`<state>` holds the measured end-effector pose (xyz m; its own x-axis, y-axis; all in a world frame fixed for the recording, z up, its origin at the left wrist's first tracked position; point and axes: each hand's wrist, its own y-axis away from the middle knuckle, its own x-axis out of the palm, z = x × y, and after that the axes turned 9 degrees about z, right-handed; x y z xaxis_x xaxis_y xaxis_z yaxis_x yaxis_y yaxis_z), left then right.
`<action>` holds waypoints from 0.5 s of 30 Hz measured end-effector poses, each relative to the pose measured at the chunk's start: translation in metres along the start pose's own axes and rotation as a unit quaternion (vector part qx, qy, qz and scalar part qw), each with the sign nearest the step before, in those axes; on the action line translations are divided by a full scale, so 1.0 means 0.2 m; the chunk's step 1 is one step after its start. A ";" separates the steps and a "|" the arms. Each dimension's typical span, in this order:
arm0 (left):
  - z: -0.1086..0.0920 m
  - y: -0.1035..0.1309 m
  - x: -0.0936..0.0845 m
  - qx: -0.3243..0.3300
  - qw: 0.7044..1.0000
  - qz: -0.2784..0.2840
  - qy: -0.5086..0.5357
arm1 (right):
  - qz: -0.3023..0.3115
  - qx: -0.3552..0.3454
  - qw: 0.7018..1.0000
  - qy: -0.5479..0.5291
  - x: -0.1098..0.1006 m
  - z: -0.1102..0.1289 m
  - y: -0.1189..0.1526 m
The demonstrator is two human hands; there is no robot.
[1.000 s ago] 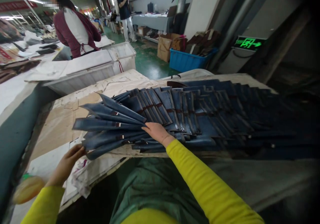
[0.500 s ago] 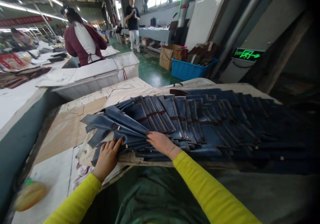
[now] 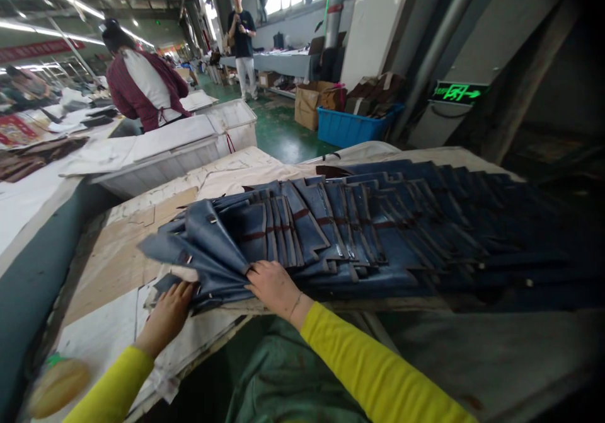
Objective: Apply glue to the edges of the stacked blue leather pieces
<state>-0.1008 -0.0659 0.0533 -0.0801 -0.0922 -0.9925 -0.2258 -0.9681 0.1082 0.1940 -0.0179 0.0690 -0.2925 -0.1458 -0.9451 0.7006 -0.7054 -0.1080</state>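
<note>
Dark blue leather-like pieces (image 3: 302, 221) lie overlapped in a long row across the table, with raw edges and a dark red strip across several of them. My right hand (image 3: 276, 289) pinches the gathered near edges of some pieces at the left end, which bunch up into folds. At the lower left corner, my left hand (image 3: 167, 314) has its fingers curled over the edge of the blue leather; its thumb tip is partly hidden. One piece (image 3: 165, 246) fans out to the left with its pointed end over the board.
The table (image 3: 127, 234) is covered with cardboard and pale cloth. A rounded yellow object (image 3: 59, 385) lies at lower left. Beyond stand a white bin (image 3: 236, 123), a blue crate (image 3: 354, 127) and cardboard boxes (image 3: 309, 104). Two people (image 3: 142, 82) are farther off.
Both my hands have moved left and slightly down, drawing the bunched leather pieces along. The pieces at the left end now fold up more, and their strips stand more upright.
</note>
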 end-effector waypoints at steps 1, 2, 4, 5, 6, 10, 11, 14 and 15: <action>-0.01 0.03 -0.03 0.018 0.999 0.020 0.022 | -0.004 -0.009 1.000 -0.002 0.01 -0.01 0.01; -0.03 0.05 -0.08 0.038 0.997 0.034 0.049 | -0.006 -0.015 1.000 -0.004 0.01 -0.02 0.02; -0.08 0.03 -0.29 0.087 0.988 0.052 0.113 | -0.006 -0.018 1.000 -0.012 0.00 -0.04 0.03; -0.11 0.00 -0.41 0.094 0.985 0.039 0.137 | -0.003 -0.017 1.000 -0.017 0.00 -0.04 0.03; -0.15 -0.05 -0.53 0.113 0.982 0.022 0.149 | -0.002 -0.014 1.000 -0.023 0.00 -0.04 0.03; -0.32 -0.40 -0.73 0.183 0.976 -0.052 0.109 | -0.003 -0.009 0.999 -0.052 -0.02 -0.01 0.04; -0.35 -0.49 -0.70 0.191 0.977 -0.035 0.087 | 0.003 -0.008 0.998 -0.065 -0.04 -0.02 0.04; -0.43 -0.65 -0.46 0.205 0.973 0.091 0.044 | 0.026 0.068 0.989 -0.130 -0.13 -0.11 0.02; -0.45 -0.66 -0.37 0.208 0.972 0.105 0.040 | 0.024 0.116 0.982 -0.148 -0.16 -0.17 0.01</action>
<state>0.0223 0.0479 0.1080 -0.0939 -0.3111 -0.9457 -0.5867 -0.7502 0.3050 0.2260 0.0087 0.0892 -0.4628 -0.3541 -0.8126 0.5618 -0.8263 0.0401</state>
